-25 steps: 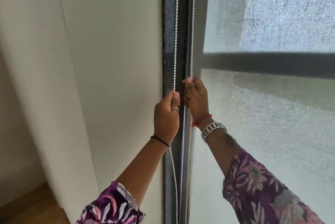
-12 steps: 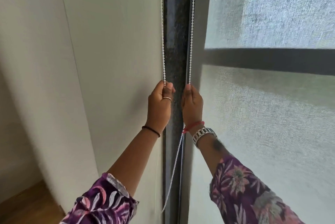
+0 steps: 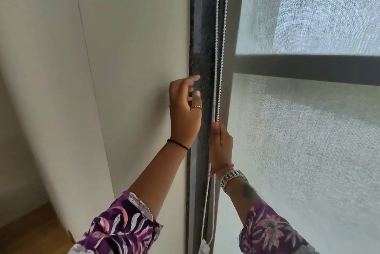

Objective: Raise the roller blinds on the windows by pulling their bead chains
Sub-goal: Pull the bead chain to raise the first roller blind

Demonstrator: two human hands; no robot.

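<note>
Sleeves [image 3: 117, 227] with a purple flower print cover both forearms at the bottom of the view. Above them, the right hand [image 3: 221, 144] has its grip closed on the bead chain [image 3: 218, 52], pinching both strands just beside the dark window frame [image 3: 200, 38]. The left hand [image 3: 185, 109] is open with fingers spread, off the chain, in front of the frame and white wall [image 3: 127, 48]. Beyond, the mesh roller blind [image 3: 308, 140] covers the window, and the chain runs up along its left edge.

No readable text, label, brand, number or sign anywhere in view.
</note>
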